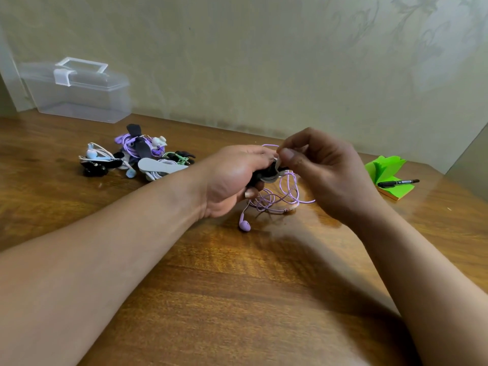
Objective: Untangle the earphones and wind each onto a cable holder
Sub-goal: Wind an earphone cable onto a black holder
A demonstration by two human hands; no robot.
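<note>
Forearms enter from bottom edge, both over wood table (237, 299), hands meeting mid-frame, raised off it.

Clear plastic box (79, 96): far L, against wall, lid on.

L hand (232, 178): fingers curled round holder (266, 174), a dark + grey piece, mostly hidden in the fist.

R hand (324, 173): thumb + forefinger pinched narrow at top of holder, apparently on its grey flap; cord may be in the pinch too, can't tell. Other fingers loosely curled.

Pile of earphones (134, 157): far L of hands, well apart. White, purple, green, black cords mixed w/ grey + black holders. Which are wound, which loose: unclear.

Green note pad (388, 173): far R, pen (398, 182) lying on it.

Purple cord (280, 196): loose loops hang from holder down to table, between the hands. Earbud (244, 225) dangles low, just below L hand.

Step (judgement): winding purple set onto holder, early; most of cord not yet wound.

Next needs: L keeps holder steady, R feeds cord turn by turn w/ light tension, loops kept from knotting, earbud tucked last.
</note>
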